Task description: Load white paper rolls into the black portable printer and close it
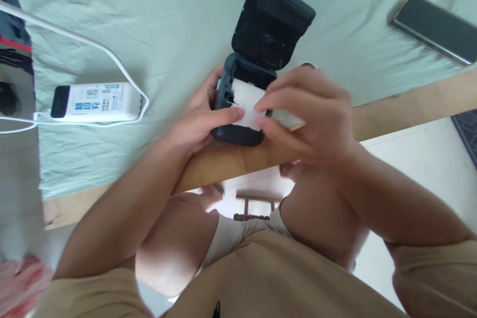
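A small dark portable printer (238,135) lies at the bed's near edge. Its lid (274,20) is flipped up and points away from me. White paper (249,97) with a ragged edge sits in its opening. My left hand (203,117) is wrapped round the printer's left side, and its thumb lies on the paper. At the right edge of the paper is my right hand (313,109), slightly blurred, with thumb and index finger pinching there. The inside of the printer under the paper is mostly hidden.
On the pale green sheet (167,20), a white power bank (99,102) with a white cable (112,54) lies to the left. A dark phone (436,29) rests at the right. A wooden edge (227,166) runs along the near side, above a small wooden stool (257,199).
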{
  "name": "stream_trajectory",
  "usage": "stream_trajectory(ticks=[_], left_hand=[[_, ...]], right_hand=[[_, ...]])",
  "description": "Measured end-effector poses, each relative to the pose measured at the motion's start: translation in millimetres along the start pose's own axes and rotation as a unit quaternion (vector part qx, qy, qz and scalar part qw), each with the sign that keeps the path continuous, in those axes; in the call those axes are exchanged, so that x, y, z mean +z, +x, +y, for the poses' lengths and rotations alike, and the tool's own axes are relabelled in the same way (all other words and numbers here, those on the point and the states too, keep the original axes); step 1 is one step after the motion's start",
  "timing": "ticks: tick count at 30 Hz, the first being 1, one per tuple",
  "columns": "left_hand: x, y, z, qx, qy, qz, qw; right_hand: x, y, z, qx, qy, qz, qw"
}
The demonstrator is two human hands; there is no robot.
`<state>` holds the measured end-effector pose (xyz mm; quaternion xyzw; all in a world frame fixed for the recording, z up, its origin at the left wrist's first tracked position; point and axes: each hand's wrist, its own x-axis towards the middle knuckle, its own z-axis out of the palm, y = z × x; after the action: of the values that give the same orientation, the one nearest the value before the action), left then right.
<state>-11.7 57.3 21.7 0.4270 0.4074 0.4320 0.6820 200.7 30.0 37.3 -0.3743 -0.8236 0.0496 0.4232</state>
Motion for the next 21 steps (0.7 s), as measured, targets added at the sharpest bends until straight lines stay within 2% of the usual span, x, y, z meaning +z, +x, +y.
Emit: stream_trajectory(ticks=[3,5,8,12,15,18,21], left_hand=[[-0.2,-0.4,0.7,-0.003,-0.021,-0.009,1.000],[-0.7,-0.3,0.5,-0.002,-0.018,-0.013,1.000],[-1.1,0.0,0.2,-0.008,-0.013,-0.008,1.000],[-1.4,-0.6,0.5,-0.022,-0.010,0.005,1.000],[-2.2,-2.2,-0.1,-0.020,-0.029,-0.013,0.999],[-2.2,-3.5,-2.8,0.013,-0.077,-0.038,0.996],[-0.8,-2.7,-6.5,0.030,-0.091,-0.016,0.995]], right_hand=[[-10.4,8.6,6.4,0.048,-0.048,0.082,0.994],[-12.5,10.6,14.4,0.059,-0.072,0.083,0.992],[-11.7,7.8,23.3,0.026,-0.028,0.092,0.995],[-11.6,2.1,20.5,0.035,-0.003,0.112,0.993],[-9.8,-0.1,17.6,0.046,-0.064,0.047,0.996],[-4.0,-2.8,20.2,0.085,-0.094,-0.030,0.991],[3.7,-6.6,22.3,0.092,-0.079,-0.059,0.991]])
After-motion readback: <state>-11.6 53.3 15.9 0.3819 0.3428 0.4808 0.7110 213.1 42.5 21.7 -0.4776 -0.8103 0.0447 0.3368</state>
